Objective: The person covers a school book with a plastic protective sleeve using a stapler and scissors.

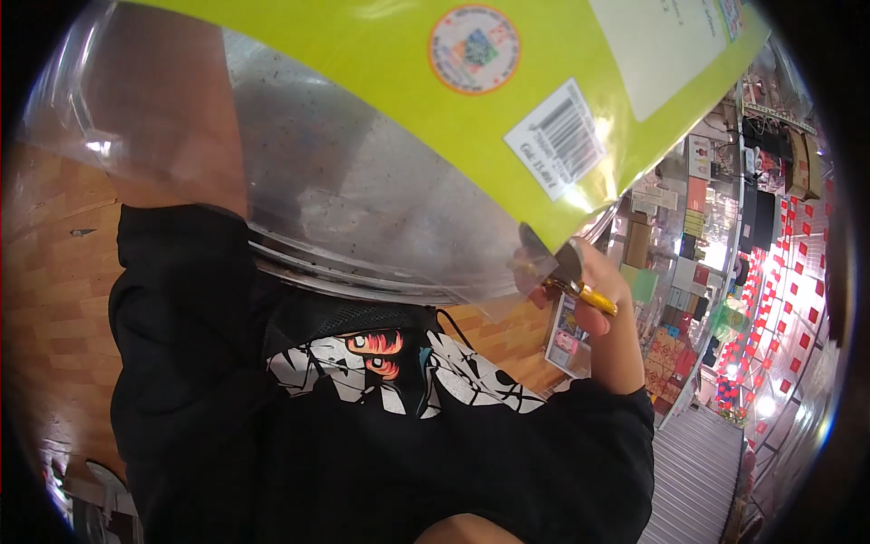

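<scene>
A large clear plastic wrapper [362,190] with a lime-green sheet [381,63] fills the top of the head view. The sheet carries a round orange-rimmed sticker [474,50] and a white barcode label [555,139]. At the sheet's lower corner my right hand [603,281] is closed, its fingers around a small dark metal piece with a gold-coloured handle [591,296]. I cannot tell its exact kind. My left forearm [172,109] reaches up behind the clear plastic; the left hand is beyond the top of the view.
Shelves with many small boxes [671,349] stand along the right side. Beyond them is a surface with red and white squares [793,290]. A wood-patterned floor [63,299] lies below on the left. A grey ribbed panel [693,471] is at lower right.
</scene>
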Demonstrator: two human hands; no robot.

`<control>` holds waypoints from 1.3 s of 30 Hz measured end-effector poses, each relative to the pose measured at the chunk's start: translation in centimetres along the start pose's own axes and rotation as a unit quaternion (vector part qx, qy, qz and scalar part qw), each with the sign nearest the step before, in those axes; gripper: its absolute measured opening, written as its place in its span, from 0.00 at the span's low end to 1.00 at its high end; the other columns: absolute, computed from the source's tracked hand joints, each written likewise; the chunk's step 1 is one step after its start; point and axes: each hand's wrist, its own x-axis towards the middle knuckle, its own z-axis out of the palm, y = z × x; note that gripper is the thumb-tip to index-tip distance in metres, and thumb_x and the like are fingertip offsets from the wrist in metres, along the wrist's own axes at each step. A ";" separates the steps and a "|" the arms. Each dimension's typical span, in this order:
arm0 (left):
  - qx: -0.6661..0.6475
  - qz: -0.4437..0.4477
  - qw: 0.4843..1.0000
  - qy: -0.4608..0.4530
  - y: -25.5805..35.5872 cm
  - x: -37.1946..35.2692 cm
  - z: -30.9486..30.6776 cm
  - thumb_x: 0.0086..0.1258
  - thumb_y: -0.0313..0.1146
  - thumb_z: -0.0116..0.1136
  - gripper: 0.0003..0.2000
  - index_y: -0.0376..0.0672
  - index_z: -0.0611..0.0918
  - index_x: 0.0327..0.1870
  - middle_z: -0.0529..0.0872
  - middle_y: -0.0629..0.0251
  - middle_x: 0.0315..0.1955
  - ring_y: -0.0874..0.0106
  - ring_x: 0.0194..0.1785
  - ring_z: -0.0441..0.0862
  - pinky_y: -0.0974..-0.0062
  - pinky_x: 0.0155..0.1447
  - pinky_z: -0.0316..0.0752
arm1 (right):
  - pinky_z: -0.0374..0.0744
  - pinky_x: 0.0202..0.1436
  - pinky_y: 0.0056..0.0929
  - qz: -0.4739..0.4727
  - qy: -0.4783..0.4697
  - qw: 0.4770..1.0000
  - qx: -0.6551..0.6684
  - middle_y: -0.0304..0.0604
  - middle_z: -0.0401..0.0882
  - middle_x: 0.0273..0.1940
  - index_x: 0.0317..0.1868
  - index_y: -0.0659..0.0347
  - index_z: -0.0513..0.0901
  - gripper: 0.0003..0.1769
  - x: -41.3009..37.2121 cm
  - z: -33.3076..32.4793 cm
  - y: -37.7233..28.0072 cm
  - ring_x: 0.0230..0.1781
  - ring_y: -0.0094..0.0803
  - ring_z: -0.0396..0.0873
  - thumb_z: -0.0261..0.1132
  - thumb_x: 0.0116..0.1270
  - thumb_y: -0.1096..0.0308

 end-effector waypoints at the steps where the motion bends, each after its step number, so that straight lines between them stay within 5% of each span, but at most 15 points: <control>1: -0.001 -0.001 1.000 0.000 0.0 0.0 -0.1 0.60 0.36 0.51 0.20 0.36 0.68 0.51 0.79 0.53 0.40 0.65 0.39 0.79 0.68 0.44 0.74 | 0.59 0.28 0.22 0.000 0.000 1.000 0.000 0.35 0.65 0.23 0.25 0.64 0.72 0.37 0.1 -0.1 0.1 0.25 0.24 0.63 0.69 0.28 0.36; 25: -0.037 -0.029 0.999 -0.016 -0.5 0.5 -2.4 0.62 0.33 0.50 0.17 0.33 0.70 0.49 0.79 0.53 0.40 0.66 0.38 0.80 0.70 0.43 0.75 | 0.59 0.27 0.22 -0.036 -0.025 0.999 -0.029 0.35 0.66 0.23 0.24 0.64 0.72 0.38 0.1 -0.7 0.8 0.24 0.23 0.63 0.68 0.26 0.35; 32: -0.056 -0.022 0.998 -0.013 0.1 1.2 -3.2 0.62 0.33 0.49 0.17 0.32 0.70 0.49 0.79 0.53 0.40 0.66 0.38 0.80 0.71 0.42 0.75 | 0.58 0.23 0.20 -0.064 0.006 0.998 -0.022 0.32 0.64 0.23 0.30 0.60 0.73 0.42 -2.3 -1.6 6.9 0.23 0.21 0.61 0.66 0.26 0.30; 34: -0.061 -0.017 0.998 -0.017 0.4 1.3 -3.3 0.62 0.32 0.49 0.16 0.32 0.70 0.49 0.79 0.53 0.40 0.66 0.37 0.80 0.71 0.42 0.75 | 0.59 0.21 0.19 -0.148 0.119 0.977 0.100 0.32 0.62 0.22 0.35 0.59 0.72 0.45 -2.7 -0.4 9.0 0.21 0.21 0.61 0.62 0.26 0.26; 39: -0.071 -0.009 0.995 -0.066 1.5 1.7 -1.6 0.62 0.32 0.49 0.16 0.31 0.71 0.48 0.79 0.53 0.40 0.66 0.37 0.80 0.71 0.42 0.75 | 0.60 0.20 0.15 -0.320 0.120 0.930 0.137 0.35 0.63 0.24 0.25 0.56 0.62 0.40 -0.4 2.3 7.4 0.21 0.18 0.61 0.53 0.37 0.23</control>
